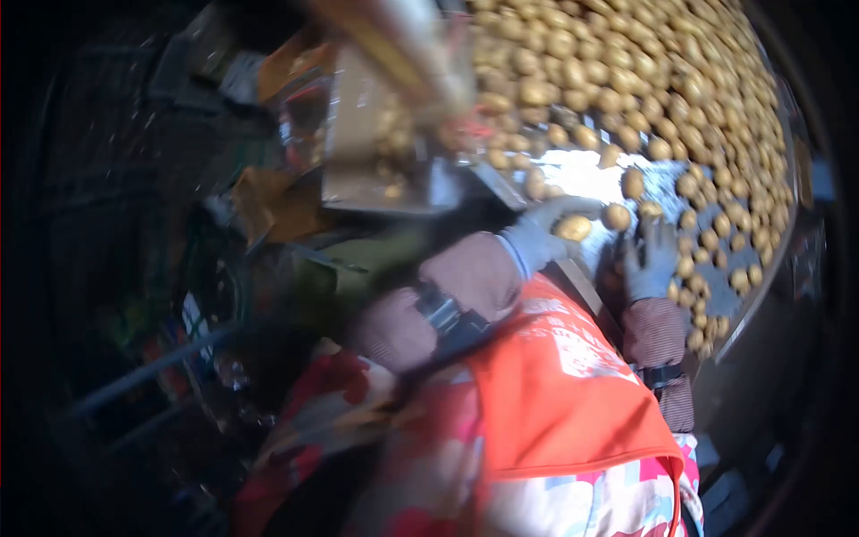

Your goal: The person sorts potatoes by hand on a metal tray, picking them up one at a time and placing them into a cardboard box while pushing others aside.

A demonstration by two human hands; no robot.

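Note:
My left hand, in a grey-blue glove, is cupped around a potato, with a finger along its far side. A loose potato lies just past those fingertips. My right hand, gloved the same way, rests with stretched, slightly parted fingers on the sorting surface. At its fingertips lies a potato; I see nothing gripped in this hand. A large heap of potatoes covers the far part of the surface.
A blurred pole-like part crosses the upper middle. Left of the surface stands a bin with some potatoes inside. The surface's raised rim runs along the right. An orange vest covers my body close to the near edge.

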